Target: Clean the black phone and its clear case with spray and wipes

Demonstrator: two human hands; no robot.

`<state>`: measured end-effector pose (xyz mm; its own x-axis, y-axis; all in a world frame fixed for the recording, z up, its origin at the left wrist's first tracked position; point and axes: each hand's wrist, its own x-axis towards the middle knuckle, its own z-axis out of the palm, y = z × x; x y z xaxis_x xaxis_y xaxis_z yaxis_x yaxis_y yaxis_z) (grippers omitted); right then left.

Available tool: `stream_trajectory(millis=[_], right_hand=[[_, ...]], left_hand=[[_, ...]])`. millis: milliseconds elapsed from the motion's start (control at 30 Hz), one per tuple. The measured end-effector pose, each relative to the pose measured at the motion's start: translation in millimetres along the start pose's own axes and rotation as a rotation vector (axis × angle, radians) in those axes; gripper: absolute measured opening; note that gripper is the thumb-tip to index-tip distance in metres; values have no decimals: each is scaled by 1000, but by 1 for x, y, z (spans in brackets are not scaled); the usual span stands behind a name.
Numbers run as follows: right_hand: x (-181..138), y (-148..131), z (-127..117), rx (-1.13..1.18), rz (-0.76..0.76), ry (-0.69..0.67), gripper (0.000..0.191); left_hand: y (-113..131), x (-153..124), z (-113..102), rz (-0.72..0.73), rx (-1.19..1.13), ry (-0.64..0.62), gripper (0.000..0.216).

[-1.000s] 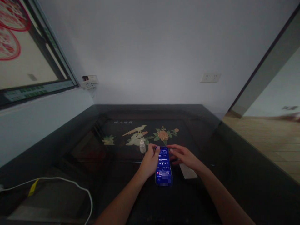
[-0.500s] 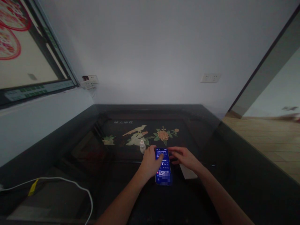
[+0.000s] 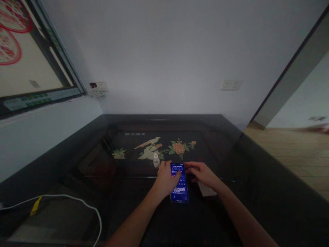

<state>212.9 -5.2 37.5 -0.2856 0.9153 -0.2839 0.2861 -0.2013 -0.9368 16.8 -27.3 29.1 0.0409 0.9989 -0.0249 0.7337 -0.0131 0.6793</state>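
Left hand (image 3: 166, 178): fingers along the phone's left edge, thumb over the lit screen; grip cannot be confirmed. Right hand (image 3: 203, 174): fingers loosely bent at the upper right corner, not clenched. Phone (image 3: 179, 192) at lower centre of frame, face up, apparently flanked to keep it steady and readable. Pale flat item (image 3: 207, 190) partly beneath the right hand. Bottle (image 3: 156, 162) upright on the bench (image 3: 123, 212), just beyond the left hand.

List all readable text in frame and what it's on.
"09:44": phone screen
"?上?花": pale characters on the tabletop; first and third too blurred to confirm
Unreadable: the phone's smaller text; green marks along the window's lower edge
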Motion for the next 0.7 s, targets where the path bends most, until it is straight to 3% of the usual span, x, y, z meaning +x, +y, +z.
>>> stream_trajectory(millis=[700], right_hand=[[6,10,0,10,-45,69,29]], left_hand=[[2,-6,-1,47,191,27,58]])
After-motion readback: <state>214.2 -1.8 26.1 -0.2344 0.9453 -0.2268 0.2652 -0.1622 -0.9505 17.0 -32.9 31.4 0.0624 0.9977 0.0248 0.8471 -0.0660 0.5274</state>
